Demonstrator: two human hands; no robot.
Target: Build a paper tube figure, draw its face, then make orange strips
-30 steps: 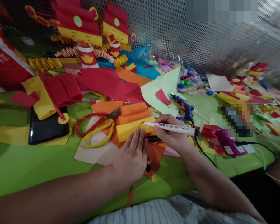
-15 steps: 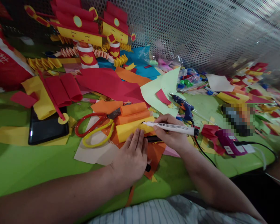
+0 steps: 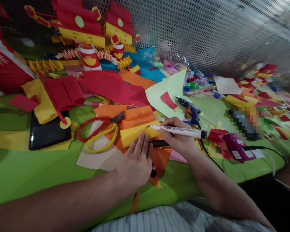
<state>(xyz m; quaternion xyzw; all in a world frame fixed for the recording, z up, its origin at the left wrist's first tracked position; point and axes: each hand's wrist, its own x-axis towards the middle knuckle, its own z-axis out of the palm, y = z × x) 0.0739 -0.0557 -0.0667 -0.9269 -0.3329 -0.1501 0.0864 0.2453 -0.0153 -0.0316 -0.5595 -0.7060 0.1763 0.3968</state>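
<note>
In the head view, the white marker [image 3: 183, 131] has turned slightly in the right hand [image 3: 178, 138] since the earlier frame — fingers closed around its barrel, tip at the yellow paper roll [image 3: 137, 132]. The left hand [image 3: 136, 162] lies open, fingers extended onto the roll's near side — scissors [image 3: 100, 130] beside it on papers over the green counter [image 3: 16, 172]

Scissors [image 3: 111, 120] between phone [image 3: 49, 137] and paper rolls [image 3: 138, 121], glue gun [image 3: 190, 109] to the right, paper figures [image 3: 81, 37] behind.
</note>
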